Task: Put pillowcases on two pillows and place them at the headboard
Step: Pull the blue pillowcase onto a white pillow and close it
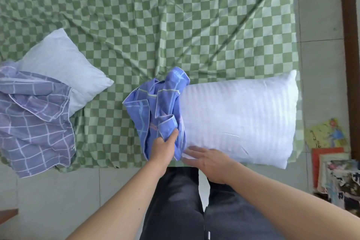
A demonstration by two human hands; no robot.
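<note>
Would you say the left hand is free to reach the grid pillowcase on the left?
Probably not yet: the left hand is gripping the blue pillowcase; otherwise nothing blocks the way to the grid pillowcase.

no legible text, book covers [329,136] unreadable

two bare forearms coming in from 6 o'clock, no sleeves showing, no watch or rings, left hand [162,149], right hand [209,161], legs in dark charcoal trousers [175,206], slightly wrinkled fabric, pretty plain overall
</note>
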